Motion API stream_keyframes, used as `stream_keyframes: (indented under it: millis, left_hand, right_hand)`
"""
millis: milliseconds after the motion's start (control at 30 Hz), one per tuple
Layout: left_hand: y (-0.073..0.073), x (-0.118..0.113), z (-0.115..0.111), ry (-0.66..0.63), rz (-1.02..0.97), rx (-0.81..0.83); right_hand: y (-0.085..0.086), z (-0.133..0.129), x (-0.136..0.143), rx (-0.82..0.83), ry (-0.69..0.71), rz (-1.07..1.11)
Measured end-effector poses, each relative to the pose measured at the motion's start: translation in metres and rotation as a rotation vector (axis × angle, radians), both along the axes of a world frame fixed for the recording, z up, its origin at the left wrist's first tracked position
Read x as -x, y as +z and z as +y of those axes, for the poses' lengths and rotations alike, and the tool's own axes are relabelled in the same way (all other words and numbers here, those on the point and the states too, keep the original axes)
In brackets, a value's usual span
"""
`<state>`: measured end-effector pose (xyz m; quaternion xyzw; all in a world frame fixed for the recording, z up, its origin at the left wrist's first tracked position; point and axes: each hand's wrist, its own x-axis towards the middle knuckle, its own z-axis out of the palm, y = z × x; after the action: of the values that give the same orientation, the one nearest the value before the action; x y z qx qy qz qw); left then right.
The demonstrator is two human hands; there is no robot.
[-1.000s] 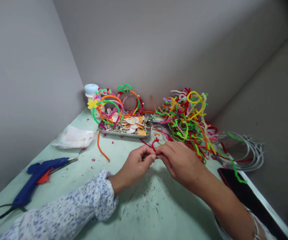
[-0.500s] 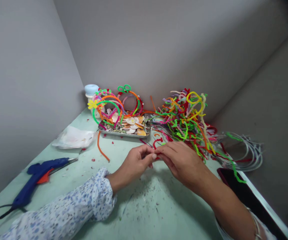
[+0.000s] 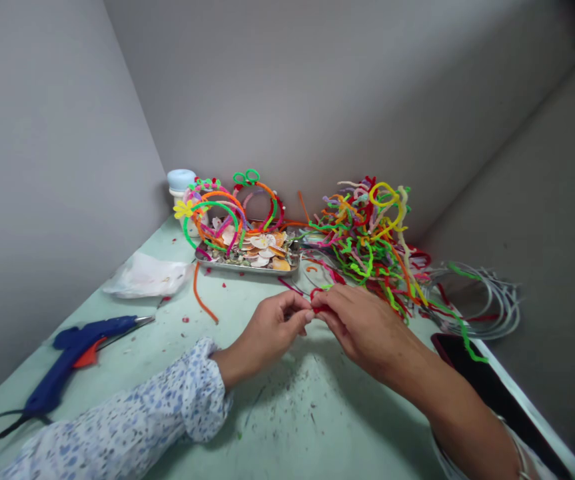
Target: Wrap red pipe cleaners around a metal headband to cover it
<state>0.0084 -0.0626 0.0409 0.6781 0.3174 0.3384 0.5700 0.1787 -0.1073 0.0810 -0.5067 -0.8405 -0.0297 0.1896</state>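
A short red pipe cleaner (image 3: 318,308) is pinched between my two hands just above the table's middle. My left hand (image 3: 273,327) closes thumb and forefinger at its left end. From the right, my right hand (image 3: 362,325) also pinches it, fingers bent over the top. The fingers hide most of the red piece; a small curl shows by the right fingertips. Behind the hands lie loose bits, among them an orange pipe cleaner scrap (image 3: 312,269).
A metal tray (image 3: 247,269) of shells and pipe-cleaner headbands (image 3: 217,200) stands at the back. Right of it rises a pipe-cleaner heap (image 3: 367,240), beside coiled wire (image 3: 502,307) and a phone (image 3: 497,393). At left lie a blue glue gun (image 3: 82,340) and a plastic bag (image 3: 147,277).
The red pipe cleaner's curl, which stood out above the fingers, is now drawn in close to the right fingertips. Both hands stay almost in place, still pinching.
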Motion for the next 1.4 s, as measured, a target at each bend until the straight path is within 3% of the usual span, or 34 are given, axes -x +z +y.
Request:
stream_keyframes:
  millis: [433,1033,1400]
  left_hand:
    - [0.003,0.003,-0.009,0.103,0.217,-0.393]
    - [0.011,0.005,-0.009,0.118,0.261,-0.532]
    - [0.014,0.008,-0.007,0.049,0.267,-0.609]
  right_hand:
    - [-0.001,-0.004,0.0,0.151,-0.044,0.079]
    - [0.007,-0.008,0.006,0.25,-0.1,0.213]
    - [0.006,0.001,-0.004,0.593,-0.022,0.489]
